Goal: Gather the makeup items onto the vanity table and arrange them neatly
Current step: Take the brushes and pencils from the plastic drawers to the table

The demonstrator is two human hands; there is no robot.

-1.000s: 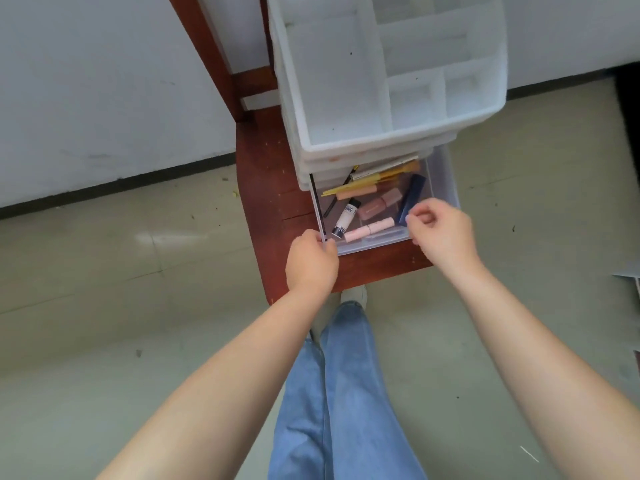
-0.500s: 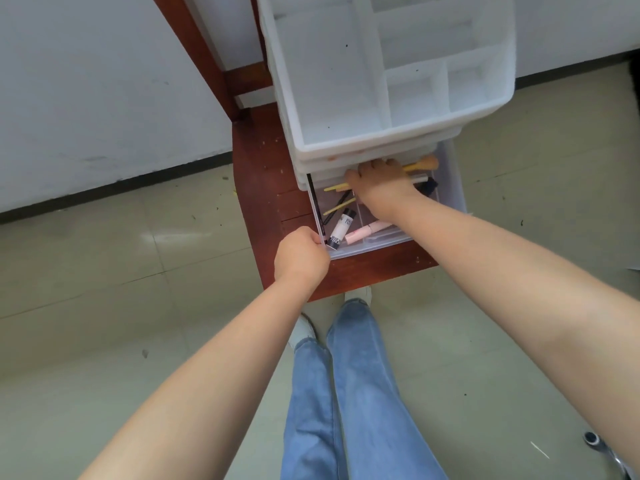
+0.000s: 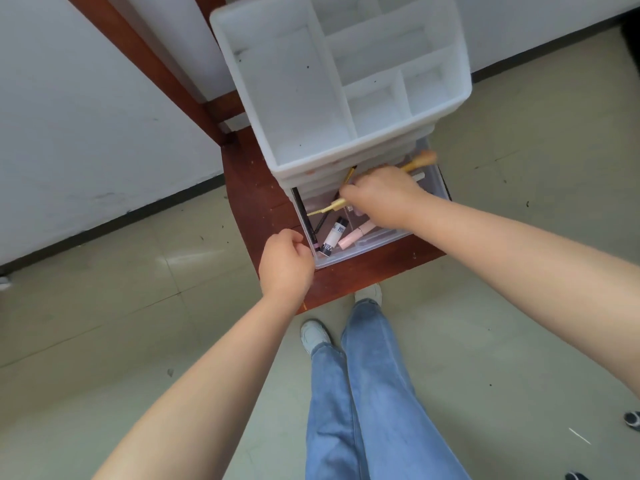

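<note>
— Makeup sits where?
— In the clear drawer [image 3: 353, 252] pulled out at the bottom of the white organizer [image 3: 341, 88], centre of the frame, on a red-brown wooden stool [image 3: 258, 188].
— What's in the drawer?
— A white tube with a black cap [image 3: 333, 236], a pink tube [image 3: 355, 235] just right of it, a black pencil [image 3: 304, 216] along the left wall, and a gold stick [image 3: 325, 207]. More lies hidden under the hand.
— Which way do they run?
— The white and pink tubes slant from lower left to upper right. The black pencil runs nearly front to back. The gold stick lies closer to level, tip toward the left.
— And the top tray?
— Its white compartments show only bare plastic.
— The hands?
— The right hand [image 3: 384, 197] reaches into the drawer, fingers curled down among the items; what it grips, I cannot tell. The left hand [image 3: 285, 265] is curled at the drawer's front left corner, apparently gripping it.
</note>
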